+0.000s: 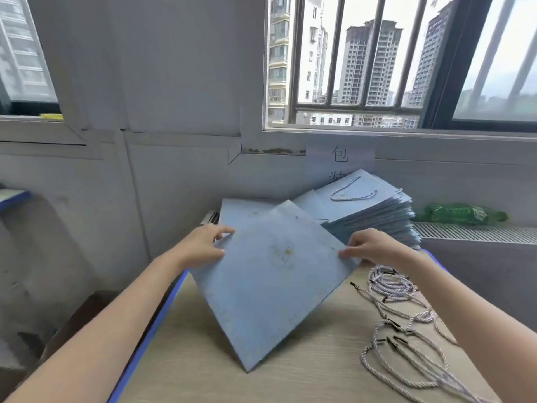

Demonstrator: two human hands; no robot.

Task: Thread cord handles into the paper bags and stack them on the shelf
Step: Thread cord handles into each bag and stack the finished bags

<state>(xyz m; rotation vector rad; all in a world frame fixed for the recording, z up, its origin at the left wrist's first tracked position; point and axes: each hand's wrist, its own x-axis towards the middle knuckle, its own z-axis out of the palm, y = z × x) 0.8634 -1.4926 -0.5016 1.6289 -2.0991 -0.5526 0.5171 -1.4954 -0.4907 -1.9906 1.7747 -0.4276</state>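
A flat pale-blue paper bag point(270, 286) with a faint gold print is tilted over the wooden table point(203, 370), one corner pointing down at the tabletop. My left hand point(200, 245) pinches its upper left edge. My right hand point(374, 247) pinches its right corner. Loose white twisted cord handles point(404, 321) with dark tips lie on the table at the right. Behind the held bag lies a flat stack of blue bags point(244, 209). At the back right a taller stack of bags point(377, 210) carries a cord handle on its top bag.
The table has a blue edge point(157, 321) on its left, with a brown box point(78, 321) on the floor beyond. A wall and barred window stand behind. A green plastic bottle point(462, 213) lies on the vent ledge at the right. A paper sign point(340, 158) hangs on the wall.
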